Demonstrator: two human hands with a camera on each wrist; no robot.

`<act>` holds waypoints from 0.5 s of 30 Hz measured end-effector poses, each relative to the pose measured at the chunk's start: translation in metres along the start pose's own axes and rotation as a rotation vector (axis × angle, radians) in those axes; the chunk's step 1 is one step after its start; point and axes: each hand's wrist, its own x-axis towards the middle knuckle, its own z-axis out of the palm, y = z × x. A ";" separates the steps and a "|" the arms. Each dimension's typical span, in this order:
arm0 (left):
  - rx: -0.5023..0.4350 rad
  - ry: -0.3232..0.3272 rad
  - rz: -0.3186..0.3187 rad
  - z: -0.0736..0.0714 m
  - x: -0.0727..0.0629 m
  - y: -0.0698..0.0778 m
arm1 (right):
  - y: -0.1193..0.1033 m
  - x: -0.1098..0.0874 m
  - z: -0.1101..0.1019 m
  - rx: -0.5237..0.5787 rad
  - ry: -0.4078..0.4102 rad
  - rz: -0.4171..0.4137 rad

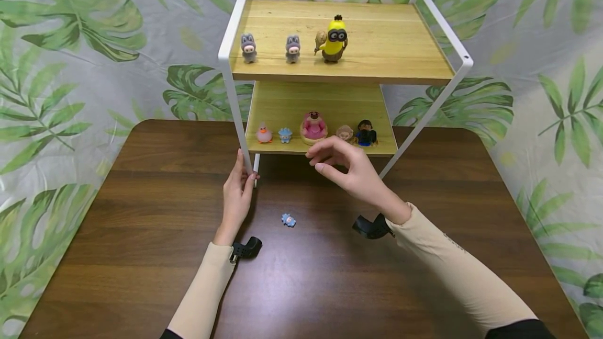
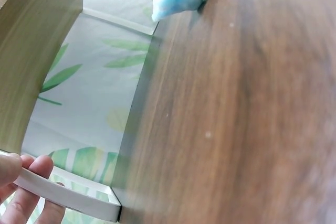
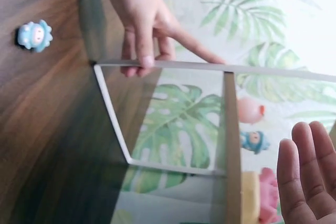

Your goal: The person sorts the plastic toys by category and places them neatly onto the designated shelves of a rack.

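My left hand (image 1: 237,196) grips the white front left leg (image 1: 239,114) of a two-tier shelf, low down near the tabletop; in the left wrist view the thumb lies on one side of the bar and fingers on the other. In front of the lower board (image 1: 325,99) my right hand (image 1: 352,172) hovers with fingers loosely bent and nothing in them. It is nearest the pink bear figure (image 1: 313,128) and a beige figure (image 1: 345,132), partly covering the latter. A small blue figure (image 1: 288,219) lies on the table between the two arms.
The lower board also bears a pink duck (image 1: 264,134), a blue-hatted figure (image 1: 285,135) and a dark-haired figure (image 1: 365,133). Above, two grey rabbit-eared figures (image 1: 293,49) and a yellow minion (image 1: 335,41) stand on the top board (image 1: 391,35). A leaf-print cloth (image 1: 94,82) hangs behind.
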 end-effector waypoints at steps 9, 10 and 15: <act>0.015 0.005 0.007 0.000 0.000 0.001 | 0.012 -0.008 0.013 -0.011 -0.029 0.090; 0.015 0.006 0.010 0.000 0.000 0.001 | 0.014 -0.009 0.015 -0.011 -0.033 0.099; 0.003 0.002 0.012 0.000 0.000 0.000 | 0.023 -0.016 0.021 -0.019 -0.062 0.136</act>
